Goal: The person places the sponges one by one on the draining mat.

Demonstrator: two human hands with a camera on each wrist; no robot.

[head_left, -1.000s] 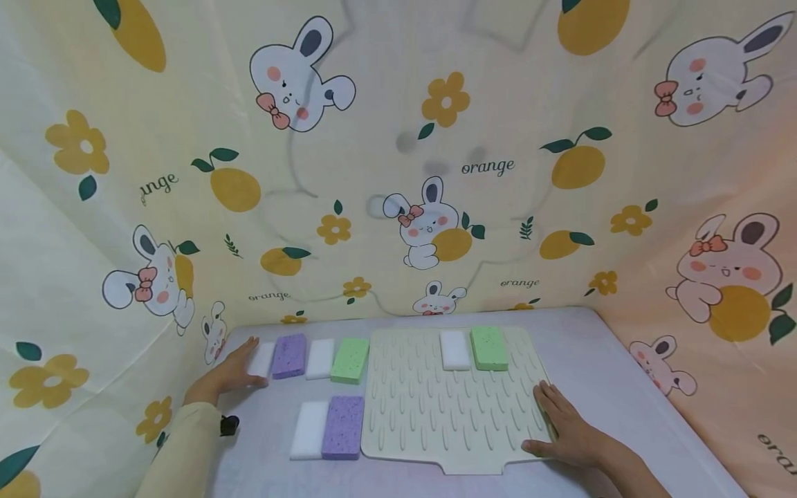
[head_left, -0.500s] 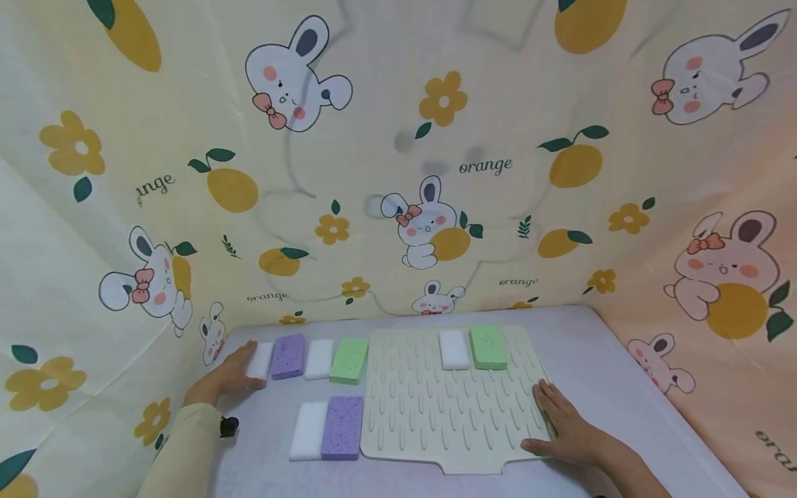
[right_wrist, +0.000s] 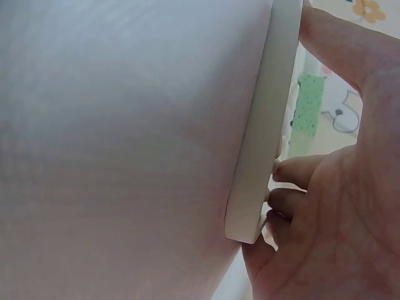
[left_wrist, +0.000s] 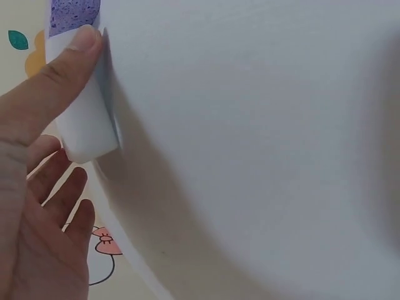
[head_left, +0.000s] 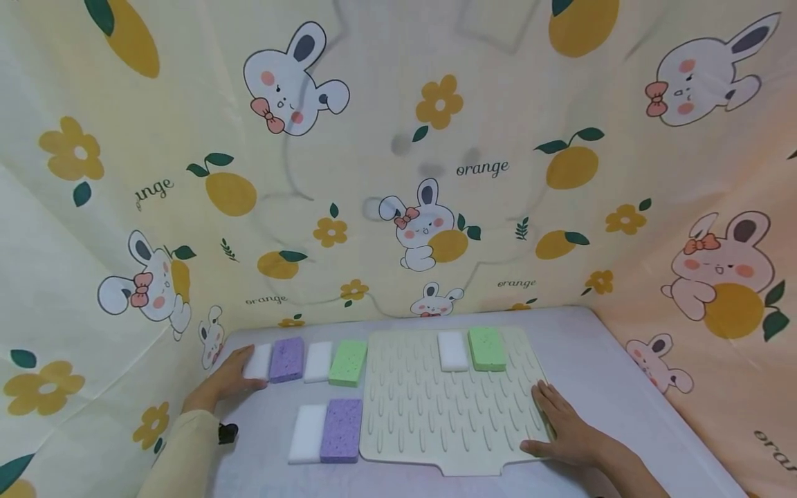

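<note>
At the far left of the row, my left hand [head_left: 225,377] lies against a white sponge [head_left: 258,361]. Seen from the left wrist, the thumb [left_wrist: 69,72] touches the side of that sponge while the other fingers spread loosely beyond it. A cream ridged drain board [head_left: 448,429] with a front tab lies at centre right. My right hand [head_left: 569,432] rests at its right edge, fingers straight and thumb apart; the right wrist view shows the board's pale edge [right_wrist: 262,137] beside the palm. On the board's back part are a white sponge [head_left: 452,351] and a green sponge [head_left: 488,349].
Continuing the back row are a purple sponge [head_left: 287,360], a white sponge [head_left: 318,362] and a green sponge [head_left: 348,363]. In front, a white sponge [head_left: 308,434] and a purple sponge [head_left: 341,431] lie side by side, left of the board. A printed curtain [head_left: 373,104] surrounds the table.
The head view shifts very slightly. Both hands, the sponges and the board keep their places.
</note>
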